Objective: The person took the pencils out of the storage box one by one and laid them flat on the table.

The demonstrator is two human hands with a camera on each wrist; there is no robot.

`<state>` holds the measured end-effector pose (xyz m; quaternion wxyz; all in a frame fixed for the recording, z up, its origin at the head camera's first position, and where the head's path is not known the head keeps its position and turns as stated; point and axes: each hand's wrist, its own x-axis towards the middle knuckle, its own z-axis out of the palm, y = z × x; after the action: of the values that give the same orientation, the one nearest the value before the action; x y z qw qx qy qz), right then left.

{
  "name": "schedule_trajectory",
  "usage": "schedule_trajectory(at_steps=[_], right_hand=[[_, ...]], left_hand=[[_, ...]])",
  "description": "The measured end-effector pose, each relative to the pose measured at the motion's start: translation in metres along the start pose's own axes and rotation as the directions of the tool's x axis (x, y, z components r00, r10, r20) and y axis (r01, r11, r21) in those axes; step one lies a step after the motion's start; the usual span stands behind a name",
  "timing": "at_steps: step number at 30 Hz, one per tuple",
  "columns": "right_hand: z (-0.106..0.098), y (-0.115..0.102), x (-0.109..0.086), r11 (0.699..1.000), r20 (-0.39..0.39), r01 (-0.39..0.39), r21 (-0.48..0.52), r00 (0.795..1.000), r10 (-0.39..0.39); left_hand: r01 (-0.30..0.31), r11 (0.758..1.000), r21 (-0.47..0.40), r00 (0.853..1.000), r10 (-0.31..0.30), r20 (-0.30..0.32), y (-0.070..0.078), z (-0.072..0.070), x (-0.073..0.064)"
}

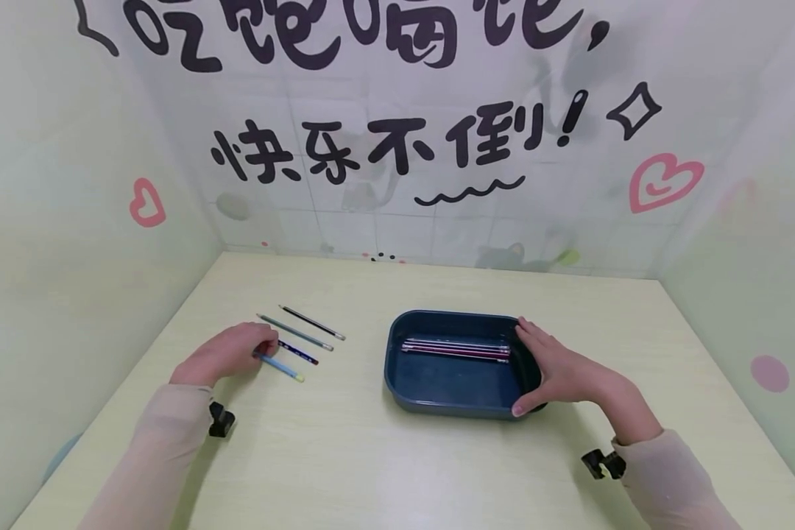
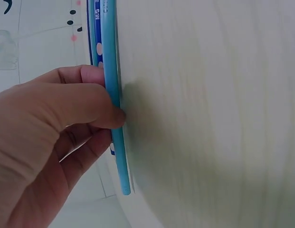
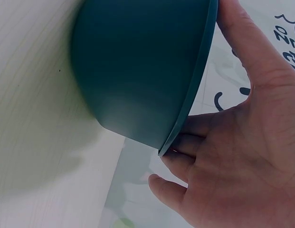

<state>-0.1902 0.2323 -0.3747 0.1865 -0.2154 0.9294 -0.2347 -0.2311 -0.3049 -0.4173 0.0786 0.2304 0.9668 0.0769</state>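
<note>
My left hand (image 1: pixel 238 350) pinches a light blue pencil (image 2: pixel 119 142) between thumb and fingers, low over the table at the left. The pencil's pale yellow end points toward the near right. Just beyond it lies a dark blue pencil (image 1: pixel 300 352) with pale spots, partly covered by the hand. A grey-green pencil (image 1: pixel 298 331) and a black pencil (image 1: pixel 313 322) lie farther back, roughly parallel. At the right end of a dark blue rectangular bin (image 1: pixel 464 406), my right hand (image 1: pixel 563 370) grips the rim, thumb on the near side and fingers on the far side.
Inside the bin, several dark red and purple striped pencils (image 1: pixel 456 350) lie side by side along the far wall. The pale wooden table (image 1: pixel 344 456) meets a printed backdrop (image 1: pixel 344 228) behind and at both sides.
</note>
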Motion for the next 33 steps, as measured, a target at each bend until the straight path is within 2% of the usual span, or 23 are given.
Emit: schedule_trajectory(at_steps=[9,13,20,27,33], right_hand=[[-0.001,-0.002,-0.001,1.000,0.002,0.006,-0.006,1.000,-0.006],[-0.003,-0.003,0.000,1.000,0.009,0.004,-0.003,1.000,-0.004],[-0.002,-0.002,0.001,1.000,0.012,-0.002,0.001,1.000,0.002],[-0.002,-0.003,0.001,1.000,0.010,0.005,0.005,1.000,-0.005],[-0.001,0.000,0.001,1.000,0.010,0.006,0.005,1.000,-0.006]], left_hand=[[0.022,0.999,0.024,1.000,-0.023,0.004,0.000,0.001,-0.001],[0.028,0.999,0.037,1.000,-0.028,-0.014,0.001,0.000,-0.004],[0.084,0.996,-0.041,0.996,-0.085,-0.031,0.006,-0.008,-0.008],[0.092,0.993,-0.079,0.994,-0.096,-0.046,0.011,-0.014,-0.002],[0.075,0.988,-0.134,0.994,-0.085,-0.072,0.019,-0.020,0.004]])
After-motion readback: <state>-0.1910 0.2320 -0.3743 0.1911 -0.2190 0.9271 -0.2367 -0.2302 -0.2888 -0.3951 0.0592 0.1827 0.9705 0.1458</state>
